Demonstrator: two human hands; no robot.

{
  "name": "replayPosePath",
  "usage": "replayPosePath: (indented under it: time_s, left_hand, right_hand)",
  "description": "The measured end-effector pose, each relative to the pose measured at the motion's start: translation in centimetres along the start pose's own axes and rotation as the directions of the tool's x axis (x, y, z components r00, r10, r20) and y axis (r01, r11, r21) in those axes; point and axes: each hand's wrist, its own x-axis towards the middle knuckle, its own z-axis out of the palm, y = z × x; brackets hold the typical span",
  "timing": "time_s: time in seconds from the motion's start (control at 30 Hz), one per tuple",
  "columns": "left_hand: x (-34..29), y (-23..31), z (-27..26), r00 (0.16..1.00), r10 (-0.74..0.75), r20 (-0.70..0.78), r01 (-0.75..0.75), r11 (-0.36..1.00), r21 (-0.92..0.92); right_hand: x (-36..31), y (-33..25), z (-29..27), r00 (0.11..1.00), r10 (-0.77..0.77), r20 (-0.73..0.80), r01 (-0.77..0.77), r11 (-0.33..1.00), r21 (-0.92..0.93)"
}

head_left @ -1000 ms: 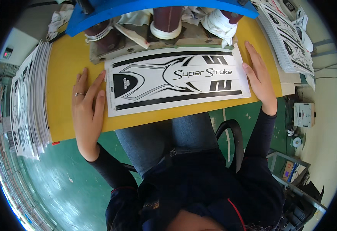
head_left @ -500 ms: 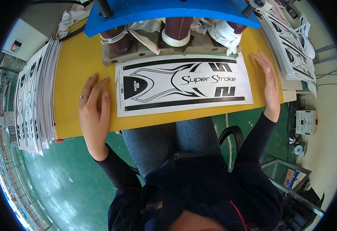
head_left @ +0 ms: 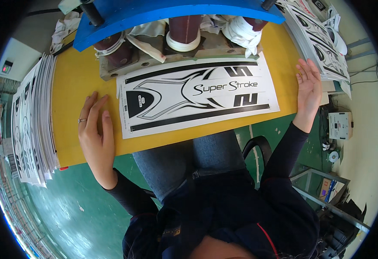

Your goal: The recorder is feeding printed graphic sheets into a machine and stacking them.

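Observation:
A white printed sheet [head_left: 197, 96] with black and grey graphics lies flat on the yellow table, directly in front of me. My left hand [head_left: 96, 136] rests on the table at the sheet's left, its fingers stretched out and apart, holding nothing. A ring shows on one of its fingers. To the right of the sheet, my right hand [head_left: 308, 90] is turned partly palm up over the table's right end, close to the right-hand stack. Its fingers are loosely bent with nothing in them. Neither hand touches the sheet.
A blue press frame [head_left: 176, 26] with dark red posts, white cloth wrapping and a metal base [head_left: 158, 62] stands behind the sheet. Stacked printed sheets lean at the left [head_left: 36, 121]; another stack [head_left: 316, 45] lies at the far right. Below is a green floor [head_left: 94, 211].
My right hand has turned more palm up and its fingers have bent. The view has shifted slightly, so the table, sheet and press appear tilted and further left.

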Motion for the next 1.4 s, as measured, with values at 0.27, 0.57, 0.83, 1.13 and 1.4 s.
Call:
replayPosePath:
  time_s: [0.27,0.57,0.83,1.13,1.4]
  left_hand:
    - [-0.1,-0.2,-0.1,1.000,0.001,-0.005,-0.001,1.000,0.004]
    - [-0.1,-0.1,-0.1,1.000,-0.011,-0.016,0.011,1.000,-0.018]
    - [-0.1,-0.2,0.1,0.997,-0.016,-0.071,0.012,0.999,-0.049]
    - [-0.4,0.1,-0.2,0.993,-0.046,-0.110,0.037,0.996,-0.076]
    - [-1.6,1.1,-0.8,0.993,0.001,-0.120,-0.023,0.983,-0.183]
  right_hand:
    - [0.0,0.0,0.3,1.000,-0.003,0.005,0.003,1.000,0.008]
    - [-0.4,0.0,0.4,0.999,-0.038,0.024,0.039,0.999,-0.037]
    - [-0.2,0.1,0.2,0.997,-0.040,0.061,0.044,0.997,-0.060]
    - [-0.4,-0.2,1.0,0.983,-0.023,0.184,0.054,0.984,-0.167]
    - [-1.3,-0.9,1.4,0.981,-0.050,0.185,0.108,0.941,-0.321]
